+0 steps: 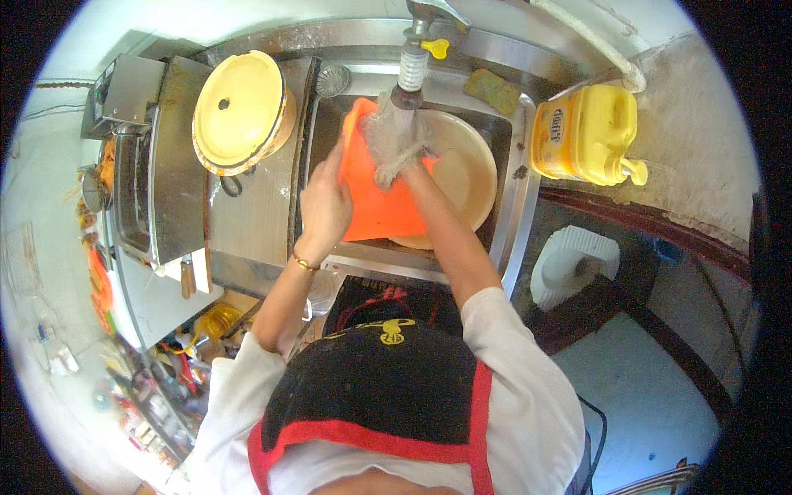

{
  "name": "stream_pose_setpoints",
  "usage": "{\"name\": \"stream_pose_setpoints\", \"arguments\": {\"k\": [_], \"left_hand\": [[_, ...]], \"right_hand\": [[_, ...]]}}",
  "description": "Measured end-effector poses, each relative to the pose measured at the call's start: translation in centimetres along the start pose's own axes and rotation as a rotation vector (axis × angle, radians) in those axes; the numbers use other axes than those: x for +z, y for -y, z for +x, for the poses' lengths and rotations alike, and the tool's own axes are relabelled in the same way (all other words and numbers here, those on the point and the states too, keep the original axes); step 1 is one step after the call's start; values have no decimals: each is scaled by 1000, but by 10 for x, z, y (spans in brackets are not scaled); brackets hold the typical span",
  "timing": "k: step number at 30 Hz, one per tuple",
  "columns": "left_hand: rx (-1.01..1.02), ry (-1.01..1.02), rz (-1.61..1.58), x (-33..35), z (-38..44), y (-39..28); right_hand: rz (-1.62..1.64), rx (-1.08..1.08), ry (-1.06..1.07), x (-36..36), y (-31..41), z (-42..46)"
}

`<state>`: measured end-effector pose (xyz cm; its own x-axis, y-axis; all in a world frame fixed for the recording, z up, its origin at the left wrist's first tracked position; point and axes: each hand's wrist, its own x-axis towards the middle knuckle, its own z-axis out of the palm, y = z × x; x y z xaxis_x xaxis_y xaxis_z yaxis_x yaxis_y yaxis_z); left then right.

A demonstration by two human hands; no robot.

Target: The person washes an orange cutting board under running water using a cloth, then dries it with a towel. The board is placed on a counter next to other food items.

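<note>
My left hand (327, 201) grips the left edge of an orange plastic board or tray (387, 213), tilted in the sink beneath the faucet (409, 77). My right hand (399, 164) is at the orange piece under the running water, with a wet greyish cloth or scrubber (393, 170) in it; splashing water blurs the fingers. Below and to the right of the orange piece, a large cream basin (473, 176) holding water lies in the sink (504, 142).
Left of the sink, a yellow enamel pot with a lid (238, 111) stands on a board (253, 210). A green scouring pad (492, 91) and a metal strainer (333, 80) lie on the back rim. At the right stands a yellow detergent jug (585, 135).
</note>
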<state>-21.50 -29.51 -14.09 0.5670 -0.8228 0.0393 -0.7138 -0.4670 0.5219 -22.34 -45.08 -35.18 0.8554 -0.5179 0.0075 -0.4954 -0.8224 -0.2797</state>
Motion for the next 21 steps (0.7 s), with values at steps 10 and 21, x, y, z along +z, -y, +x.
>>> {"name": "stream_pose_setpoints", "arguments": {"k": [10, 21], "left_hand": [[-37, -159, -116, -29, -24, -17], [-406, 637, -622, -50, 51, 27]], "right_hand": [[-384, 76, 245, 3, -67, -17], [266, 355, 66, 37, -39, -31]]}}
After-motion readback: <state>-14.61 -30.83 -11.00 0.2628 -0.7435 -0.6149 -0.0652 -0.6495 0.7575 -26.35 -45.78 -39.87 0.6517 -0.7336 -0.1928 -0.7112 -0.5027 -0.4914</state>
